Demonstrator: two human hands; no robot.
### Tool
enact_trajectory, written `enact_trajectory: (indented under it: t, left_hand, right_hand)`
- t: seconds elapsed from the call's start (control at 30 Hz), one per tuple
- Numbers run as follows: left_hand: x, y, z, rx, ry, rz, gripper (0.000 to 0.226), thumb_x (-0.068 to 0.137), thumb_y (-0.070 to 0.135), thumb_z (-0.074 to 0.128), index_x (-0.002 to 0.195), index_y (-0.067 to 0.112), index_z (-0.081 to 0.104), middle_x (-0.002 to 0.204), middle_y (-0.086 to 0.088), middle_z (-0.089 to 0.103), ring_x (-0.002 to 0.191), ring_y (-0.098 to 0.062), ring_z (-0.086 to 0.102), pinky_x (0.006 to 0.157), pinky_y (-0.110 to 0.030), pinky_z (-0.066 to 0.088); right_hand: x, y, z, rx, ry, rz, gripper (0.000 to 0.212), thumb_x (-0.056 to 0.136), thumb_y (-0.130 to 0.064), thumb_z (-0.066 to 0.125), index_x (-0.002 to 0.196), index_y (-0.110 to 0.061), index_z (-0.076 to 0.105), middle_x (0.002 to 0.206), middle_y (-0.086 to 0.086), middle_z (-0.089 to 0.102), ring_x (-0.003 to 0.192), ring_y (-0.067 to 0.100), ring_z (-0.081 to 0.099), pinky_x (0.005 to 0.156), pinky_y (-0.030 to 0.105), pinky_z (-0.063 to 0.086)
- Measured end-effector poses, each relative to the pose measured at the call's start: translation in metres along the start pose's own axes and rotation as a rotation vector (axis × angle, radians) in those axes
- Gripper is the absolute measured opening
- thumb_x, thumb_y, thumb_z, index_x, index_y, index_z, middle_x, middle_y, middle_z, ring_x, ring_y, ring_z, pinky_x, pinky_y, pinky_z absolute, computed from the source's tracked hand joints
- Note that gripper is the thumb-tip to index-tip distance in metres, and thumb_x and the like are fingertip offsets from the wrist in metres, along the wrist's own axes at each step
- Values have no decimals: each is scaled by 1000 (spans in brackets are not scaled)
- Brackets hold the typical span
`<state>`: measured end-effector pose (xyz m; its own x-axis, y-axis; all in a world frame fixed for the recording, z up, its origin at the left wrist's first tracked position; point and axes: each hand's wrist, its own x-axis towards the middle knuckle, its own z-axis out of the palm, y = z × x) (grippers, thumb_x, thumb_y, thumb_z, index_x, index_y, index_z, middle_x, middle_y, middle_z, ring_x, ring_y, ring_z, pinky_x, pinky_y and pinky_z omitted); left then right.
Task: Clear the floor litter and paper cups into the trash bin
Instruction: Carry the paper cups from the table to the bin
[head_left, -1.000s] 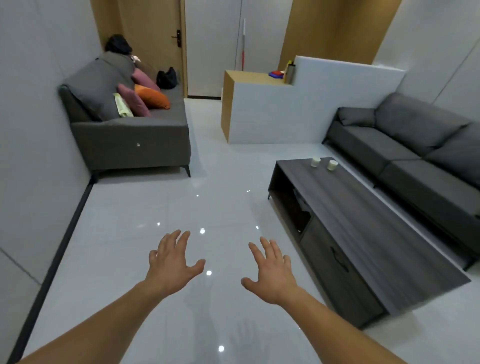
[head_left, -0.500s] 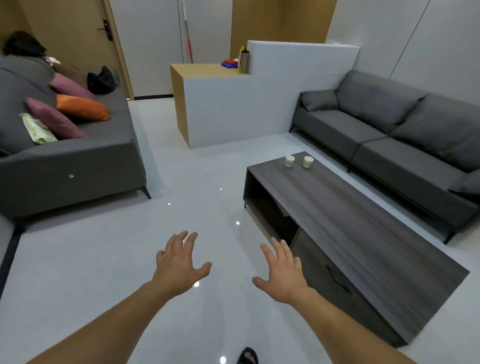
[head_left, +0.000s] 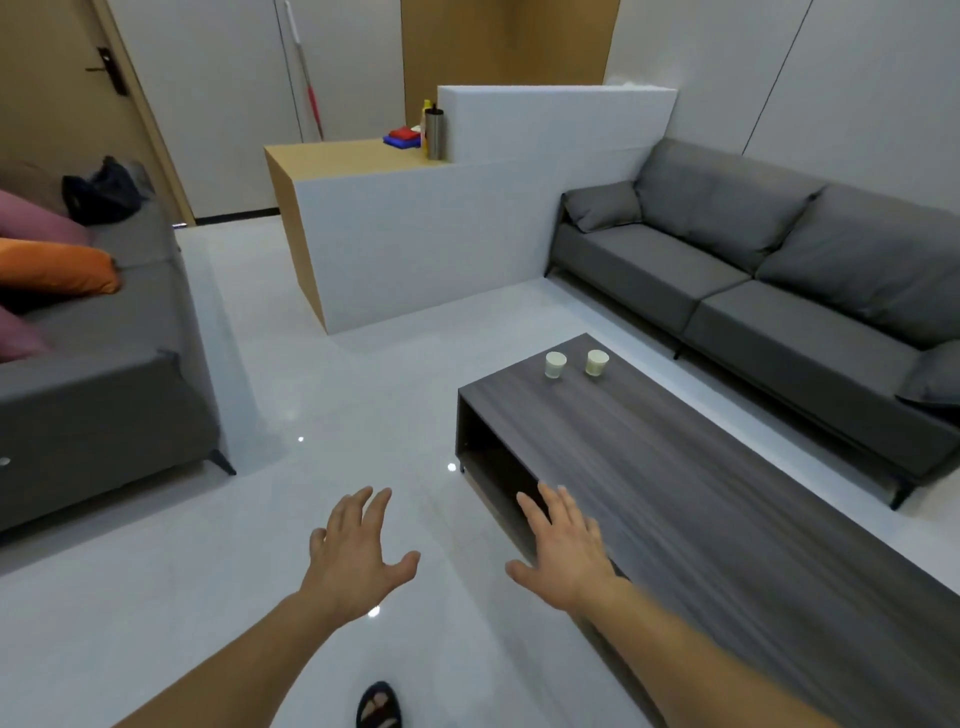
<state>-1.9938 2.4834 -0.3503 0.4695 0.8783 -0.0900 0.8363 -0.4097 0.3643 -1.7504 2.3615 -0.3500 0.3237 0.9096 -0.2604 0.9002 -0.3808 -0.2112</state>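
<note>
Head view had both your hands out in front, palms down. Left hand (head_left: 358, 556) hovered over bare floor (head_left: 363, 405), fingers spread, holding nothing. Right hand (head_left: 566, 551) was over the near corner of the coffee table (head_left: 727, 519), fingers also spread and empty. Couldn't tell whether it touched the top.

Task items: left cup (head_left: 555, 365) and right cup (head_left: 597, 362), both paper, stood upright just beside each other at the table's far end, well out of reach of either hand. No litter showed on the visible floor, and no trash bin was in frame. Your sandalled foot (head_left: 379, 706) sat at the bottom edge.

My read: you were on the approach, with nothing collected yet. To do it well, you needed to walk up the table's open-shelf side until the cups were under your hands. Then take one per hand, gripping lightly round the wall, since paper crushes. Couldn't tell if they held liquid, so level carry was the safe call. You should have located the bin before lifting. Spots hidden from this angle and worth checking for litter were behind the white counter (head_left: 426, 249), under the right sofa (head_left: 779, 291) and under the left sofa (head_left: 104, 405).
</note>
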Motion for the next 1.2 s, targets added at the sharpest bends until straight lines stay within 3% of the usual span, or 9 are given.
enact_trajectory:
  t: [0.33, 0.57, 0.87, 1.2]
  left_hand:
    - [240, 18, -15, 33, -61, 198, 91, 78, 68, 51, 151, 28, 13, 157, 2, 12, 146, -21, 7, 113, -46, 20]
    - [381, 70, 2, 53, -123, 284, 90, 78, 65, 53, 150, 28, 13, 157, 1, 12, 145, -21, 7, 113, -47, 19]
    - [536, 120, 11, 96, -173, 219, 90, 81, 61, 55, 151, 28, 10, 158, 3, 10, 146, -20, 6, 115, -47, 19]
    - [686, 122, 51, 155, -388, 290, 92, 78, 61, 54, 151, 27, 9, 158, 2, 9, 145, -21, 8, 114, -46, 21]
  right_hand:
    - [174, 30, -53, 72, 37, 187, 89, 89, -63, 49, 155, -32, -2, 162, -3, -17, 148, 22, -18, 119, 55, 7]
    - [282, 84, -71, 135, 14, 297, 90, 87, -61, 52, 155, -33, -1, 162, -4, -16, 148, 21, -18, 118, 55, 6]
    - [450, 146, -113, 169, -42, 239, 90, 89, -58, 52, 156, -32, -1, 162, -3, -16, 149, 22, -17, 119, 54, 9]
    - [582, 193, -116, 238, -154, 392, 89, 89, -56, 53, 155, -32, -1, 162, -4, -11, 149, 23, -13, 116, 53, 19]
